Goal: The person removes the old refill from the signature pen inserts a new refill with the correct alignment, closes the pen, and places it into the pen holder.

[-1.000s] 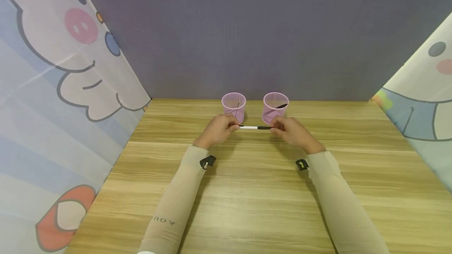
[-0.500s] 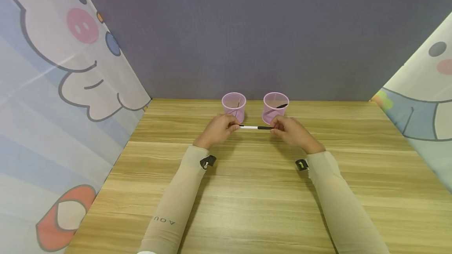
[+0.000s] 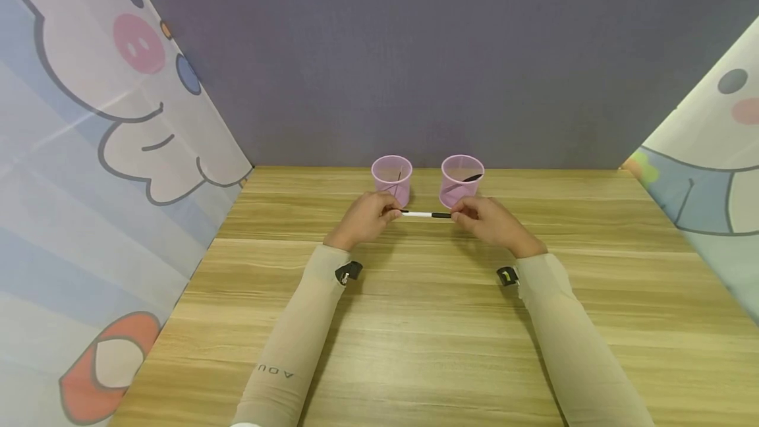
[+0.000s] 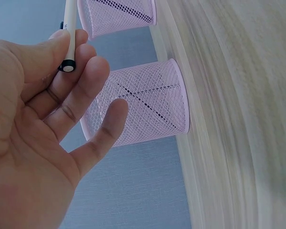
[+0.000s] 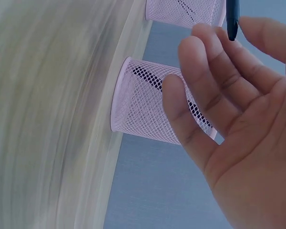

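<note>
Level between both hands is a slim pen, white in the middle with a black grip end at right. My left hand pinches its left end with thumb and fingertips; in the left wrist view the pen's black-capped butt pokes out past the thumb. My right hand pinches the black tip end between thumb and fingertips, the other fingers loosely bent. Just behind the hands stand two pink mesh pen cups, a left cup and a right cup.
A thin dark stick leans inside the left cup, and a black pen-like item inside the right one. The wooden table meets a grey panel behind the cups. Cartoon-printed curtains hang at both sides.
My right fingertips have shifted very slightly left, covering a little more of the pen's black end. The left hand and the cups stay practically still.
</note>
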Demonstrator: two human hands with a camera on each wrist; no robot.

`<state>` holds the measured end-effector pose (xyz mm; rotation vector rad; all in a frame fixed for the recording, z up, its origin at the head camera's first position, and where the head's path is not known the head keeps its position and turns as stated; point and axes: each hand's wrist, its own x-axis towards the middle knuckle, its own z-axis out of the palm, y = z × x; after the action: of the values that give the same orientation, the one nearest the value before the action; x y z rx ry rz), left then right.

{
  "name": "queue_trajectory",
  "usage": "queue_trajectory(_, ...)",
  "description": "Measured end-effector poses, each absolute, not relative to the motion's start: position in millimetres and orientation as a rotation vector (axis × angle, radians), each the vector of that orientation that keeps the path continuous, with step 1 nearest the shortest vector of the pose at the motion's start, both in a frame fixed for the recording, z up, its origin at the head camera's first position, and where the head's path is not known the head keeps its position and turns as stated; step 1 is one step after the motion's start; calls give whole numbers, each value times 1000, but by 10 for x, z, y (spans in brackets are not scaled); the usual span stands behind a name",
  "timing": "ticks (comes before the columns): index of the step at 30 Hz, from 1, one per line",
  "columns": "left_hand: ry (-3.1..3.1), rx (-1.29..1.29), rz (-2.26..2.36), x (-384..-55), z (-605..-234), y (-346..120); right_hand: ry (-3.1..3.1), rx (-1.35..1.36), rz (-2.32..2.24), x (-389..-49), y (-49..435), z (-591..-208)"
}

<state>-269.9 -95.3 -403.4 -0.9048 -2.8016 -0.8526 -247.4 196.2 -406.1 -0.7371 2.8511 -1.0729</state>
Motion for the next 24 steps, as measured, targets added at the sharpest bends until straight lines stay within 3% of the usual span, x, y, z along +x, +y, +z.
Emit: queue_trajectory(24,-2796,-907,-845,-2697,-4032,-946,2860,-763,-1025,-2499,1982,-4084)
